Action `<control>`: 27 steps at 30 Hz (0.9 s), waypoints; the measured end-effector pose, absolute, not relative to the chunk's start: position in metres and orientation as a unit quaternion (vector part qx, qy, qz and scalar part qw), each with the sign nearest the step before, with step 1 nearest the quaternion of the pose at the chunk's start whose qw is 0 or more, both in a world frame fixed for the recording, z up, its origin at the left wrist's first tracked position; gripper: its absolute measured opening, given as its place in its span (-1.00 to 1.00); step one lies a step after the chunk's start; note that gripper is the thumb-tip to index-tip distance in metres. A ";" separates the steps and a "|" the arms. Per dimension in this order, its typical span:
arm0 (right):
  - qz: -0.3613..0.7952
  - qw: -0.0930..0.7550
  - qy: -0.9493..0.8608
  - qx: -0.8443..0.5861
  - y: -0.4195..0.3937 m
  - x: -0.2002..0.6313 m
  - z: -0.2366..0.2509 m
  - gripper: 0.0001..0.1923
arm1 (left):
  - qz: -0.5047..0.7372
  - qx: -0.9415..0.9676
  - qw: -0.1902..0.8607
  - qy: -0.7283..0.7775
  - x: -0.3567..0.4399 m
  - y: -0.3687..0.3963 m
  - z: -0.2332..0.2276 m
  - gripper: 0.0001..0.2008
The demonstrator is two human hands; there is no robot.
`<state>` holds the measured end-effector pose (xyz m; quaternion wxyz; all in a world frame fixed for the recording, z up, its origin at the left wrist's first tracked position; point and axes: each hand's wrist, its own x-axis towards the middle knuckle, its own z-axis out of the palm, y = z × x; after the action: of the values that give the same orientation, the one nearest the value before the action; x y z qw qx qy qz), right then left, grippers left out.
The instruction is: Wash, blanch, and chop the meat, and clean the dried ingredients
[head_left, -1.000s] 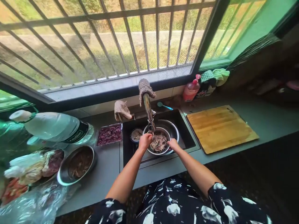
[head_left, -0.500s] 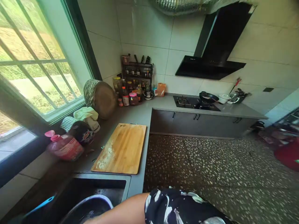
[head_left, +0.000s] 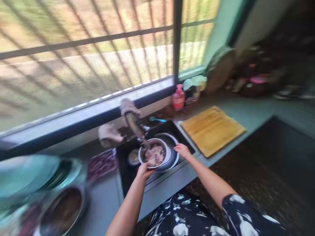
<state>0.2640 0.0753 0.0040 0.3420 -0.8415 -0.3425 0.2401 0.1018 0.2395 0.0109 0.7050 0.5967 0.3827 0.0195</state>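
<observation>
A white bowl (head_left: 167, 154) holding pale pinkish pieces that look like raw meat (head_left: 155, 154) is over the sink. My left hand (head_left: 145, 171) grips its near rim, thumb on top. Beneath and to the right of the bowl is a larger dark basin with a pale rim (head_left: 176, 160). My right hand (head_left: 182, 150) has its fingers closed at that basin's right rim. The faucet (head_left: 145, 141) stands just behind the bowl. Left of the bowl, a small round container (head_left: 134, 157) sits in the sink (head_left: 123, 175). Motion blur softens details.
A wooden cutting board (head_left: 213, 131) lies right of the sink. A pink bottle (head_left: 178, 98) and a blue-handled tool (head_left: 157, 119) are behind. To the left are a tray of purple pieces (head_left: 102, 165), a pot (head_left: 82, 200) and a large pale-green stack (head_left: 27, 173).
The view has swung left from the stove side to the sink and window. Both hands now show, at the white bowl and the basin; earlier only one forearm reached toward the basin.
</observation>
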 end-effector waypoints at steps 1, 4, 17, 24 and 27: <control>0.231 0.347 -0.330 -0.847 0.086 0.271 -0.014 -0.76 | 0.063 0.474 0.738 0.476 0.089 0.246 0.005 -0.80; 0.231 0.360 -0.312 -0.849 0.099 0.284 -0.051 -0.76 | 0.131 0.191 0.781 0.580 0.084 0.256 -0.014 -0.58; 0.271 0.338 -0.317 -0.844 0.147 0.311 -0.024 -0.80 | 0.172 0.138 0.787 0.576 0.068 0.271 -0.044 -0.51; 0.242 0.298 -0.380 -0.841 0.193 0.320 -0.014 -0.75 | 0.163 0.128 0.783 0.586 0.063 0.258 -0.047 -0.58; 0.154 0.213 -0.427 -0.865 0.221 0.316 -0.014 -0.77 | 0.160 0.114 0.786 0.587 0.062 0.254 -0.051 -0.61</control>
<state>0.3164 0.2213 -0.0145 0.2126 -0.8654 -0.4269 0.1538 0.0620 0.2536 -0.0505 0.7857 0.1138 0.5865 0.1605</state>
